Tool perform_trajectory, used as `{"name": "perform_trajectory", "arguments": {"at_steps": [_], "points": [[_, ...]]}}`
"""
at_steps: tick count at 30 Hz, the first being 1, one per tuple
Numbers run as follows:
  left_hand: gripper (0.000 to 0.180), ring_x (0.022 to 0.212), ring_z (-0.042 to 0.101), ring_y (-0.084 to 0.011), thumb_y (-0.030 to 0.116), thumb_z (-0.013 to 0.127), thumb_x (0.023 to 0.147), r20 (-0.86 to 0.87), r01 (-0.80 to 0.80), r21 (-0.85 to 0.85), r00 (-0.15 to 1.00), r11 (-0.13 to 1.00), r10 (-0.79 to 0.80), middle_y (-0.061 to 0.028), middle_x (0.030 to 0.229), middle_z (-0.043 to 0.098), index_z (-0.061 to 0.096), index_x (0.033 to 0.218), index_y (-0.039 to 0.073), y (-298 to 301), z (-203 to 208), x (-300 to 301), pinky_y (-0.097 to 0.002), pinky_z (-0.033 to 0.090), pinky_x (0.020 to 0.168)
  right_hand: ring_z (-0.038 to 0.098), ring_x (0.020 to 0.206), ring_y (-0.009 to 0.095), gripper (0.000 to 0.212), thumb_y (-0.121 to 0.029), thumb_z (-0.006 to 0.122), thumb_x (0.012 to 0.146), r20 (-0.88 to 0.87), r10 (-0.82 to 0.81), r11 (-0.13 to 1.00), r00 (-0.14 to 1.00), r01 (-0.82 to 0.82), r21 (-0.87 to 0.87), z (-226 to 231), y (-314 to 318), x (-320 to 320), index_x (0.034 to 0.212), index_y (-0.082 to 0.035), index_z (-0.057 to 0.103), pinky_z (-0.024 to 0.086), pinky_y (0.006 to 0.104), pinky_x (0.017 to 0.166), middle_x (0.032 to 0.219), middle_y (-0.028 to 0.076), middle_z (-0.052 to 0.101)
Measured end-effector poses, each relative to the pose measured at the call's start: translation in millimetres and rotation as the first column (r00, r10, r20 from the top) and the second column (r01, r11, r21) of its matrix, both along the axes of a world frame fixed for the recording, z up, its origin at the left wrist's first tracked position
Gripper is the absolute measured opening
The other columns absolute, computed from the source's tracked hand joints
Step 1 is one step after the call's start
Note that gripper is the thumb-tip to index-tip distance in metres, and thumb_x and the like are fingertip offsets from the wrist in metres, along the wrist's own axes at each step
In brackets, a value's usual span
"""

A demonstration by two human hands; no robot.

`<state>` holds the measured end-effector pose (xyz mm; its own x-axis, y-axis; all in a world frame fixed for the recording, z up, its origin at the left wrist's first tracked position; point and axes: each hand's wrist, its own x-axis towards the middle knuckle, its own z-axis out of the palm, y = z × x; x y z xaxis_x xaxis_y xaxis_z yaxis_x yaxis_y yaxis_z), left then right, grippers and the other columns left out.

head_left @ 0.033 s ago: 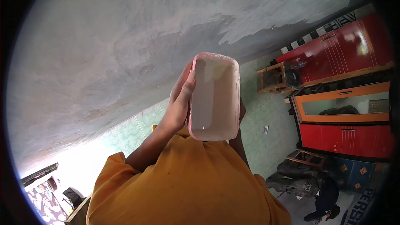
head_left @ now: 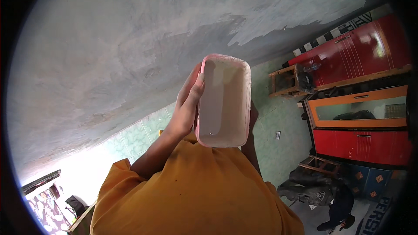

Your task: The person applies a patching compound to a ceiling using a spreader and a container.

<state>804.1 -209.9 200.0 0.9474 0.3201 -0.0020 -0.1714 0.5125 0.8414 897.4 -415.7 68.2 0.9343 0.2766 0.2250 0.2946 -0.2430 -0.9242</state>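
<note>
A rectangular pink plastic tub (head_left: 224, 100) with rounded corners is held up in front of my chest. Pale smears cover its rim, and the inside is whitish; whether that is liquid or a dried coat I cannot tell. My left hand (head_left: 190, 100) grips the tub's left side, the thumb at the rim and the fingers along the outer wall. The right forearm (head_left: 249, 152) runs up behind the tub's right side, and the tub hides most of my right hand, its fingers included.
A grey wall (head_left: 117, 48) with lighter, patchy coating rises ahead. On the right stand a wooden stool (head_left: 289, 81), red cabinets (head_left: 344, 52) and an orange-framed mirrored cabinet (head_left: 357, 106). Green tiles (head_left: 278, 156) cover the floor; dark clothing (head_left: 313, 187) lies at lower right.
The tub has shifted very slightly in my hold. Otherwise the hands and surroundings look the same.
</note>
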Motion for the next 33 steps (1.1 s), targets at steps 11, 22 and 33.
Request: {"name": "perform_trajectory", "arguments": {"at_steps": [11, 22, 33], "points": [[0.078, 0.146, 0.045, -0.0294, 0.038, 0.059, 0.107, -0.123, 0.071, 0.443, 0.992, 0.894, -0.018, -0.0245, 0.156, 0.047, 0.028, 0.160, -0.011, -29.7, 27.3, 17.6, -0.0367, 0.034, 0.120, 0.067, 0.100, 0.018, 0.034, -0.014, 0.075, 0.097, 0.203, 0.056, 0.974, 0.977, -0.009, -0.225, 200.4, -96.8, 58.6, 0.125, 0.000, 0.062, 0.054, 0.0341, 0.088, 0.110, 0.011, 0.071], [0.083, 0.139, 0.054, -0.0316, 0.049, 0.059, 0.104, -0.279, 0.176, 0.571, 0.960, 0.802, -0.012, -0.0279, 0.147, 0.056, 0.037, 0.155, -0.012, -87.8, 28.1, 32.3, -0.0366, 0.042, 0.114, 0.071, 0.085, 0.039, 0.039, -0.022, 0.076, 0.095, 0.227, 0.433, 0.754, 0.873, -0.212, -0.622, 236.2, -140.1, 92.5, 0.128, -0.007, 0.063, 0.054, 0.0421, 0.074, 0.097, 0.020, 0.074], [0.073, 0.122, 0.066, -0.0335, 0.052, 0.060, 0.102, -0.312, 0.247, 0.774, 0.950, 0.583, 0.011, -0.0267, 0.128, 0.069, 0.051, 0.146, -0.006, -130.1, 39.4, 26.6, -0.0396, 0.049, 0.103, 0.070, 0.090, 0.042, 0.038, -0.024, 0.075, 0.094, 0.064, 0.537, 0.553, 0.841, -0.294, -0.780, 217.0, -163.6, 103.5, 0.128, -0.012, 0.065, 0.053, 0.0442, 0.076, 0.100, 0.021, 0.074]]}}
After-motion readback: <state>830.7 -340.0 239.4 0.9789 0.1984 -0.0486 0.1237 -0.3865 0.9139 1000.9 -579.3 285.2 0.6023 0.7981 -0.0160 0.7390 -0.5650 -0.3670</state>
